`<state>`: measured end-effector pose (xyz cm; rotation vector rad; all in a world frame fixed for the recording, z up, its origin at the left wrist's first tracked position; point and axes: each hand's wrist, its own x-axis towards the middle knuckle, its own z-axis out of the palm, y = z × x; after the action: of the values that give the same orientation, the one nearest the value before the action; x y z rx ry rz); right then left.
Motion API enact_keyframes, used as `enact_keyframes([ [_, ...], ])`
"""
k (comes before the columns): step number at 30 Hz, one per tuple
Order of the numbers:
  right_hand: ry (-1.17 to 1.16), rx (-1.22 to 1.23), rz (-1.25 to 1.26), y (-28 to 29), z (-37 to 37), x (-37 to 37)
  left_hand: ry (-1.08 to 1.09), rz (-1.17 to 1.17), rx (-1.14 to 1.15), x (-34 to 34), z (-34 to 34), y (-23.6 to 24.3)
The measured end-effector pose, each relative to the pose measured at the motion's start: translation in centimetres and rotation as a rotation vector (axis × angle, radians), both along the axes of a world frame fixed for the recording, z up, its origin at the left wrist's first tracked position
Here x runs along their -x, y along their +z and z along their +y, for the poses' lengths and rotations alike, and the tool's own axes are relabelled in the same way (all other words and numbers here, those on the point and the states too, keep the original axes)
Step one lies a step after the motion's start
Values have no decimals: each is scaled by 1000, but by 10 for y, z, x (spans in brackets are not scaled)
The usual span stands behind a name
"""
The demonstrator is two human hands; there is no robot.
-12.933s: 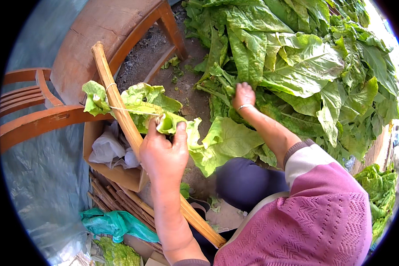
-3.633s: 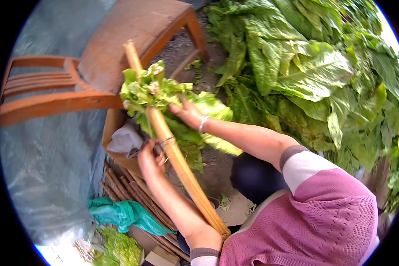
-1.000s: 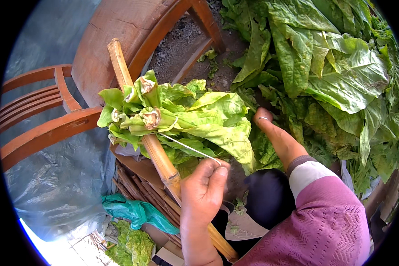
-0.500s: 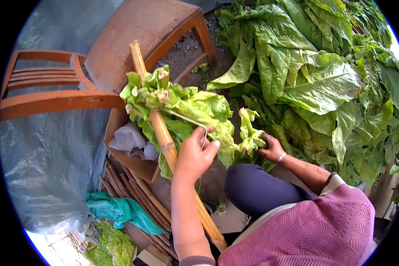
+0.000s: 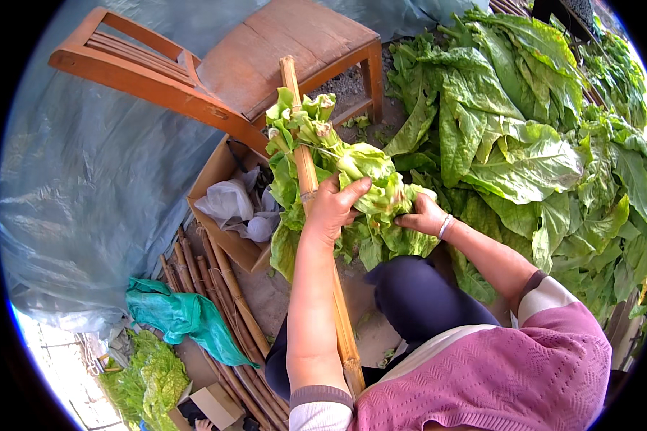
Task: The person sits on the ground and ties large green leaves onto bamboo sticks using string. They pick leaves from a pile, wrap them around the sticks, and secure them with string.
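A bamboo pole (image 5: 305,169) slants from the chair seat down past my left forearm. Big green leaves (image 5: 287,208) hang from its upper part, their stem ends bunched at the pole. A thin pale string (image 5: 327,151) runs from the pole toward the leaves and drops out of sight among them. My left hand (image 5: 332,208) is closed beside the pole, its thumb reaching over the leaves; the string's end in its fingers is hidden. Close to its right, my right hand (image 5: 424,214) grips a small bunch of leaves (image 5: 395,197) against the hanging ones.
A wooden chair (image 5: 287,43) stands at the far side, beside a cardboard box (image 5: 212,179) holding white plastic bags. A large leaf pile (image 5: 510,151) fills the right. At lower left lie several poles (image 5: 219,287), a teal plastic sheet (image 5: 176,309) and more leaves (image 5: 151,373).
My right hand has brought its leaf bunch left, up to the leaves at the pole. My left hand has shifted closer to it. The view has turned slightly, so the chair appears farther right.
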<state>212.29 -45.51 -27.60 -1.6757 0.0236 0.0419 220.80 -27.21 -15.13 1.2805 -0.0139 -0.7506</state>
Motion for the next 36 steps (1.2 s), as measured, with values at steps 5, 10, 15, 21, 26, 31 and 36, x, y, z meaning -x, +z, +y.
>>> enact_keyframes([
  [5,116,492,242,14,1,-15,-184,-432,65,-4,4,-20],
  [10,218,652,380,28,8,-16,-89,-761,-250,5,-6,-21],
  [15,435,876,48,86,-6,-22,66,-621,-148,8,-3,-27],
  [21,424,60,149,69,3,-26,218,-465,95,9,-1,-17],
  [26,339,215,63,64,-5,-22,42,-316,-20,6,8,-31],
  [31,311,975,-439,106,-6,-39,50,-351,73,4,9,-22],
  [36,258,951,-524,125,6,-42,115,-378,259,10,14,-12],
])
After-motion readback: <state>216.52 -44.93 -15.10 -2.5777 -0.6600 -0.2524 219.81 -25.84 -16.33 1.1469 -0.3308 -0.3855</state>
